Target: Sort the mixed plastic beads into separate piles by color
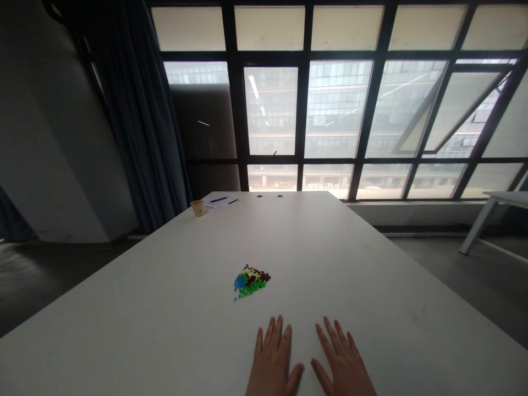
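My left hand point(273, 360) lies flat on the white table point(173, 308), fingers spread and pointing away from me. Beside it, a short gap to the right, my right hand point(341, 360) rests flat in the same way. Neither hand holds anything. A pile of small coloured pieces point(251, 281) sits on the tabletop just beyond my left hand's fingertips, not touching them. Blue pieces lie on its left, green along the front, dark brown on the right and pale yellow at the back. The pieces are too small to tell their exact kind.
A tan paper cup point(198, 208) stands at the table's far left edge, next to papers point(225, 203) with a blue pen point(218, 199) and a dark pen. Beyond rise large windows and a dark blue curtain point(136, 121). Another white table point(507, 199) is at the right.
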{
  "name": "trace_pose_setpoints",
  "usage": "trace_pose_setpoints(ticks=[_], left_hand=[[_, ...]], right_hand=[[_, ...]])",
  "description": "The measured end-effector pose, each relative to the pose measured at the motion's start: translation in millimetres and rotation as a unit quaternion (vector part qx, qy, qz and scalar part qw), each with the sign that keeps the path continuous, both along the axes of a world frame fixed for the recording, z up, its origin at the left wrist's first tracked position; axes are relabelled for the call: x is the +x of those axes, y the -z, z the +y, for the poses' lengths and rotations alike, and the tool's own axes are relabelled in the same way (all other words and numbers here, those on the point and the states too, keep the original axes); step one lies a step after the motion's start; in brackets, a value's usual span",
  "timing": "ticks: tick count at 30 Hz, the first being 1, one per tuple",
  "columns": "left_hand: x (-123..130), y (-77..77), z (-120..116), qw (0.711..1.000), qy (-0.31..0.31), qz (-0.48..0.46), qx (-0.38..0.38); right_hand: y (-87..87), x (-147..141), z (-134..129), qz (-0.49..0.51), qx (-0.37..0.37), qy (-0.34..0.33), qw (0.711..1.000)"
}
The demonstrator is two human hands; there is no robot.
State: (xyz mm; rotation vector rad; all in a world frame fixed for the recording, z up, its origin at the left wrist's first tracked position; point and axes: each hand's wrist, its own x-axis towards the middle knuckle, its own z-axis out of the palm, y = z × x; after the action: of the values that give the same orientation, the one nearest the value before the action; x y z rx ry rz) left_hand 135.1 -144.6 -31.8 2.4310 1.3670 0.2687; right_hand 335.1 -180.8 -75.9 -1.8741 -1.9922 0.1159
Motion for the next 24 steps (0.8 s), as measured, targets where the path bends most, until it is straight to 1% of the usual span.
trace_pose_setpoints(ticks=[4, 7, 10, 13, 17, 20, 24], left_hand=[[0, -1.2, 2, 1.000, 0.007, 0.012, 0.010], [-1, 3.1, 2, 0.999, 0.017, 0.030, 0.035], [-4, 13.3, 4, 0.993, 0.029, 0.034, 0.112], [-6, 24.2, 6, 0.978, 0.035, 0.043, 0.200], [-7, 32.3, 8, 0.960, 0.042, 0.056, 0.271], [-7, 34.3, 9, 0.954, 0.042, 0.056, 0.292], [-7, 35.2, 10, 0.954, 0.044, 0.052, 0.291]], right_hand=[[3.5, -1, 1, -0.003, 0.030, 0.006, 1.000], [4.5, 0, 2, -0.003, 0.042, 0.003, 0.999], [5.8, 1, 1, -0.022, 0.063, -0.005, 0.998], [6.8, 3, 1, -0.057, 0.095, -0.009, 0.994], [9.2, 3, 2, -0.083, 0.123, -0.012, 0.989], [11.0, 4, 2, -0.088, 0.132, -0.010, 0.987], [10.7, 4, 3, -0.102, 0.139, -0.009, 0.985]])
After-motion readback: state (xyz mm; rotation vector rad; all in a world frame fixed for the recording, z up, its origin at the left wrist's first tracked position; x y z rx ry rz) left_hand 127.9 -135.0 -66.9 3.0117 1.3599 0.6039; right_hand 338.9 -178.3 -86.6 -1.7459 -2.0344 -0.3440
